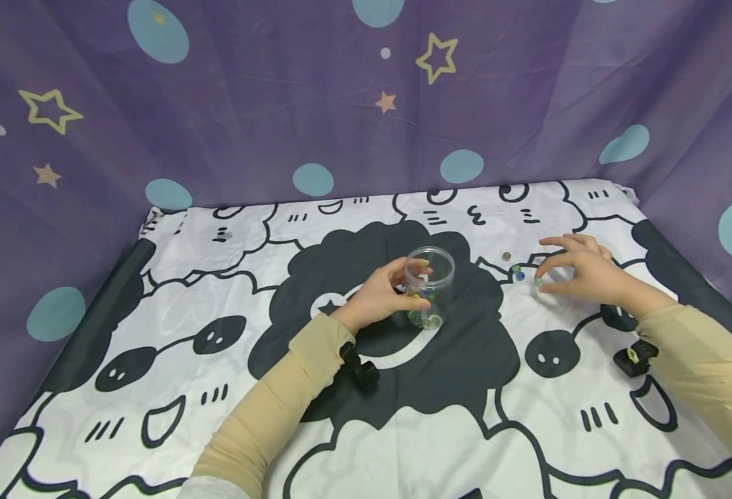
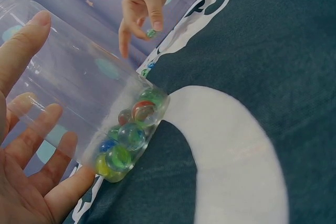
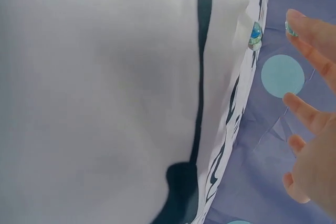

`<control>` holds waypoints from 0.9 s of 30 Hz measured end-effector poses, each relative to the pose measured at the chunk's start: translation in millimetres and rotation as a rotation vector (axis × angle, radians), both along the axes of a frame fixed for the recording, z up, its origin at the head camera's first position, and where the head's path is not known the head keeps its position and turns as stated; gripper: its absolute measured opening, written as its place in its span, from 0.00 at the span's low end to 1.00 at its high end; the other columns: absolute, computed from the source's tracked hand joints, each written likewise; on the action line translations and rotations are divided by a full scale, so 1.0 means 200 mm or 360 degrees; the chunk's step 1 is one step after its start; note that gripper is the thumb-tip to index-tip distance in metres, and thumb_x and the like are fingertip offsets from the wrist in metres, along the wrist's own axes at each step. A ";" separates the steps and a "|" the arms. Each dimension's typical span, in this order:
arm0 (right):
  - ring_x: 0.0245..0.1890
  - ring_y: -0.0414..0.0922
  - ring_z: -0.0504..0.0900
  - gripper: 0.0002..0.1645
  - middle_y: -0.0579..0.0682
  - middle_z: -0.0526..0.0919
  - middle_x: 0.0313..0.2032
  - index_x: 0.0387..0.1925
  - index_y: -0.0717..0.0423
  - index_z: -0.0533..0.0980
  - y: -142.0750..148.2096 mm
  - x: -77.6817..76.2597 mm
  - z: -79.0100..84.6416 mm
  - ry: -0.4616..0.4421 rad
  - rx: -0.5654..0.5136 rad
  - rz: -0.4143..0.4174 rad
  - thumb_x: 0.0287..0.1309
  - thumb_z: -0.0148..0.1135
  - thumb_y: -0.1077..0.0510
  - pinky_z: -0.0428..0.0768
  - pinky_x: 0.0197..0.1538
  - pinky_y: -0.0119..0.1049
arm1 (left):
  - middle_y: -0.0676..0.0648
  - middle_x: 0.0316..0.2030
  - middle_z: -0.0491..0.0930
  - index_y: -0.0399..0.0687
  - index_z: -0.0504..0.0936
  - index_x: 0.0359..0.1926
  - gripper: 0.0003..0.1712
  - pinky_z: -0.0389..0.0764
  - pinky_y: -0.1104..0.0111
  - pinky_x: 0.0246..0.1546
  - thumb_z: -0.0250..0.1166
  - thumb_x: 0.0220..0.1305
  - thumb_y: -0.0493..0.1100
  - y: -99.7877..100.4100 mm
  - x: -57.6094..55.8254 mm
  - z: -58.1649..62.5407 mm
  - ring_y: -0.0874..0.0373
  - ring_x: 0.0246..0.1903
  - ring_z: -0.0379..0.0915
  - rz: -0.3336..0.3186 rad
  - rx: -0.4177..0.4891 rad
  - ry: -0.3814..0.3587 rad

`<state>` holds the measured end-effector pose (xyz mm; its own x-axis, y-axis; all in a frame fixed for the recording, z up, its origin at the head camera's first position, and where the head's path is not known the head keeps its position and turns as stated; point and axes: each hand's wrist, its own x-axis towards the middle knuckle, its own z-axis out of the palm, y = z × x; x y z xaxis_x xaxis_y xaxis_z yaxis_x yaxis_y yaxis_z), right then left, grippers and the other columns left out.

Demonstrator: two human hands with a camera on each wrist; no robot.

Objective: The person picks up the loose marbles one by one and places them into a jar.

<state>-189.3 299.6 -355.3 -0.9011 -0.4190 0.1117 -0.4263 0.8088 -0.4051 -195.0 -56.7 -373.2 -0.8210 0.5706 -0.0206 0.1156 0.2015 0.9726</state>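
Observation:
My left hand point(image 1: 383, 296) grips a clear plastic jar point(image 1: 430, 285) from its left side, thumb in front and fingers behind. Several glass marbles point(image 2: 131, 136) in green, blue, yellow and red lie at the jar's bottom, and its top has no lid. To the right, my right hand point(image 1: 581, 272) pinches a greenish marble point(image 2: 151, 33) between thumb and index finger, the other fingers spread. Just left of those fingertips, a blue marble point(image 1: 520, 276) and a green marble point(image 1: 516, 268) sit close together on the cloth, with a brownish marble point(image 1: 506, 256) a little farther back.
A white cloth with black cartoon drawings point(image 1: 172, 291) covers the table. Behind it and at both sides hangs a purple curtain point(image 1: 247, 104) with stars and blue spots. A dark strap device point(image 1: 360, 367) is on the left wrist, another point(image 1: 635, 357) on the right.

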 end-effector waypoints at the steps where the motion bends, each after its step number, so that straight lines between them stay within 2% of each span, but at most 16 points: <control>1: 0.60 0.76 0.48 0.08 0.65 0.66 0.60 0.30 0.47 0.83 0.00 0.00 0.00 0.0021 -0.0015 0.0009 0.44 0.74 0.57 0.47 0.49 0.73 | 0.46 0.61 0.72 0.44 0.67 0.65 0.37 0.76 0.64 0.51 0.70 0.54 0.35 0.00 0.00 0.00 0.51 0.59 0.68 0.0000 -0.0002 0.0000; 9: 0.59 0.75 0.51 0.09 0.65 0.67 0.59 0.30 0.49 0.83 -0.02 0.00 0.00 0.0119 -0.0090 0.0043 0.42 0.74 0.60 0.48 0.48 0.73 | 0.46 0.61 0.72 0.43 0.66 0.65 0.37 0.75 0.64 0.52 0.70 0.55 0.35 0.00 -0.01 0.00 0.51 0.60 0.67 -0.0012 -0.0009 0.0005; 27: 0.60 0.71 0.52 0.09 0.64 0.67 0.59 0.30 0.49 0.84 -0.08 0.02 0.05 0.0167 -0.0149 0.0053 0.42 0.74 0.62 0.50 0.48 0.71 | 0.46 0.61 0.72 0.44 0.66 0.65 0.37 0.75 0.64 0.52 0.70 0.55 0.35 0.00 0.00 0.00 0.51 0.61 0.66 -0.0010 -0.0005 -0.0003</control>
